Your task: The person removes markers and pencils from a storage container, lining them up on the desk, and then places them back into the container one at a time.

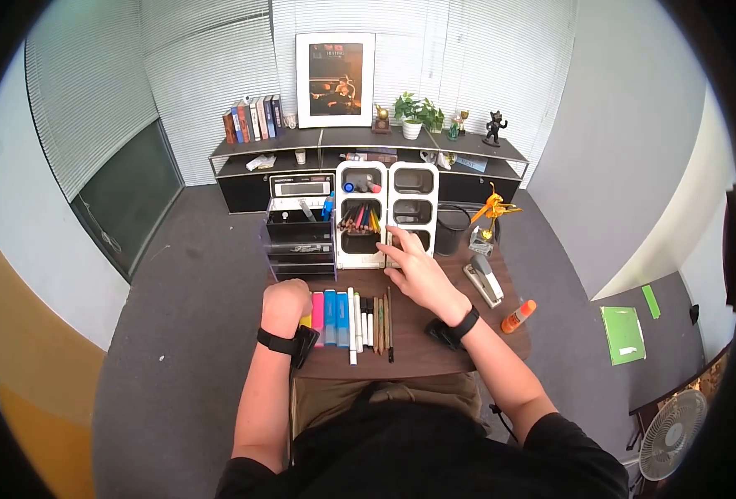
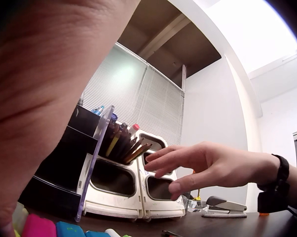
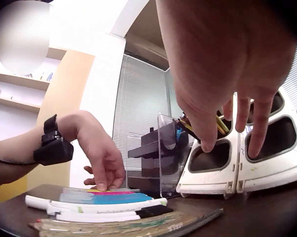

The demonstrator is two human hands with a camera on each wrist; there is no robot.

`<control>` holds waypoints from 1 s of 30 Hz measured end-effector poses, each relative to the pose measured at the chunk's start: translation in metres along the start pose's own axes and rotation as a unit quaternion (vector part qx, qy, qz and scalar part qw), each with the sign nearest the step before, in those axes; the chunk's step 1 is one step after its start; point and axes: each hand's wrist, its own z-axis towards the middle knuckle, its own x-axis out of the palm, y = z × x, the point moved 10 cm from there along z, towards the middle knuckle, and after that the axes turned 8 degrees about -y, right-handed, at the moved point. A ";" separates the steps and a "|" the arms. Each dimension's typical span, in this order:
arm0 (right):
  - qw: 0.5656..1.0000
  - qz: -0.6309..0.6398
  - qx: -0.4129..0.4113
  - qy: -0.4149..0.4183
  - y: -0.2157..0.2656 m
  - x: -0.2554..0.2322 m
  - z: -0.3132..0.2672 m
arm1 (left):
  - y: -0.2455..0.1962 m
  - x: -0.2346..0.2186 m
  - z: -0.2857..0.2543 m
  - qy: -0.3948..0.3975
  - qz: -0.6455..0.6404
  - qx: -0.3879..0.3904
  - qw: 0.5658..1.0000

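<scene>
My right hand (image 1: 419,279), spread wide, could bump the white organizer (image 1: 361,263), or my left hand (image 1: 285,306), pinching the yellow highlighter (image 1: 306,321), could drag the pink one (image 1: 318,321) askew.

A dark brown wooden table (image 1: 418,359). Along its near edge, side by side, lie a yellow marker (image 1: 306,320), a pink marker (image 1: 318,319), blue markers (image 1: 330,319), slim white pens (image 1: 352,326) and wooden pencils (image 1: 382,323). Toward the far edge stand a black-and-clear drawer unit (image 1: 301,268), left, and two white holders (image 1: 360,262), middle. Down the right side are a gold ornament (image 1: 493,209), a stapler (image 1: 484,281) and an orange glue stick (image 1: 518,317).
</scene>
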 end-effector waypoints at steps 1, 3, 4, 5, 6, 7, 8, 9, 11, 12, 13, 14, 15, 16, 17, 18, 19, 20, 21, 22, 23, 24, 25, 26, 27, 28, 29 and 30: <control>0.997 -0.029 -0.058 -0.031 0.009 -0.002 0.006 | 0.000 0.002 0.001 0.007 0.003 0.002 1.000; 0.997 -0.040 -0.059 -0.036 0.007 0.003 0.015 | 0.003 0.008 0.009 -0.004 0.002 0.005 1.000; 0.996 -0.049 -0.063 -0.041 0.007 0.003 0.018 | 0.002 0.005 0.009 -0.012 0.001 0.010 1.000; 0.995 -0.058 -0.067 -0.044 0.007 0.003 0.021 | 0.003 0.004 0.010 -0.014 -0.001 0.008 1.000; 0.992 -0.061 -0.075 -0.079 0.010 -0.003 0.023 | 0.002 0.005 0.011 -0.011 0.000 0.010 1.000; 0.992 -0.061 -0.076 -0.077 0.012 -0.006 0.024 | 0.001 0.005 0.010 -0.007 0.000 0.013 1.000; 0.991 -0.053 -0.082 -0.092 0.016 -0.013 0.025 | 0.002 0.007 0.009 -0.006 -0.002 0.012 1.000; 0.989 -0.046 -0.088 -0.108 0.020 -0.021 0.025 | 0.001 0.005 0.008 -0.022 -0.011 0.018 1.000; 0.986 -0.034 -0.091 -0.133 0.026 -0.033 0.025 | 0.000 0.003 0.006 -0.037 -0.020 0.023 0.999; 0.983 -0.031 -0.090 -0.155 0.026 -0.042 0.025 | 0.000 0.002 0.006 -0.035 -0.021 0.019 0.999; 0.980 -0.027 -0.090 -0.176 0.028 -0.050 0.025 | 0.000 0.001 0.006 -0.033 -0.021 0.016 0.999; 0.972 -0.018 -0.091 -0.217 0.032 -0.061 0.024 | 0.000 0.001 0.007 -0.034 -0.021 0.015 0.999; 0.971 -0.018 -0.092 -0.218 0.034 -0.063 0.023 | 0.001 0.003 0.009 -0.023 -0.017 0.013 0.999; 0.961 0.010 -0.080 -0.266 0.033 -0.076 0.019 | 0.001 0.004 0.009 -0.012 -0.013 0.010 1.000; 0.947 0.037 -0.067 -0.313 0.031 -0.089 0.014 | 0.000 0.003 0.008 -0.013 -0.013 0.010 1.000; 0.933 0.046 -0.080 -0.348 0.037 -0.101 0.009 | 0.000 0.002 0.007 -0.015 -0.011 0.012 1.000; 0.925 0.057 -0.075 -0.368 0.040 -0.110 0.005 | -0.001 0.001 0.005 -0.017 -0.010 0.015 1.000; 0.933 0.072 -0.039 -0.351 0.036 -0.111 0.004 | -0.002 0.000 0.004 -0.015 -0.008 0.016 1.000; 0.938 0.086 -0.003 -0.335 0.031 -0.111 0.002 | -0.001 0.002 0.003 0.001 -0.006 0.005 1.000; 0.938 0.085 -0.001 -0.336 0.029 -0.112 -0.003 | 0.000 0.004 0.003 0.017 -0.004 -0.005 1.000; 0.956 0.088 0.047 -0.276 0.019 -0.101 -0.002 | -0.001 0.003 0.002 0.017 -0.003 -0.004 1.000; 0.968 0.091 0.095 -0.214 0.007 -0.089 -0.004 | 0.000 0.003 0.002 0.024 -0.002 -0.008 1.000; 0.968 0.090 0.095 -0.215 -0.001 -0.086 -0.011 | 0.000 0.003 0.002 0.030 0.000 -0.013 0.999; 0.977 0.082 0.121 -0.152 -0.019 -0.065 -0.018 | 0.000 0.004 0.004 0.029 0.000 -0.012 1.000; 0.982 0.074 0.147 -0.089 -0.032 -0.045 -0.027 | 0.001 0.007 0.007 0.033 0.003 -0.014 0.999; 0.978 0.087 0.180 -0.055 -0.039 -0.032 -0.037 | 0.002 0.008 0.008 0.037 0.005 -0.017 0.999; 0.981 0.083 0.173 -0.021 -0.050 -0.013 -0.046 | 0.002 0.007 0.008 0.036 0.006 -0.017 0.999; 0.977 0.094 0.190 0.008 -0.061 0.006 -0.057 | 0.002 0.006 0.006 0.037 0.007 -0.016 0.999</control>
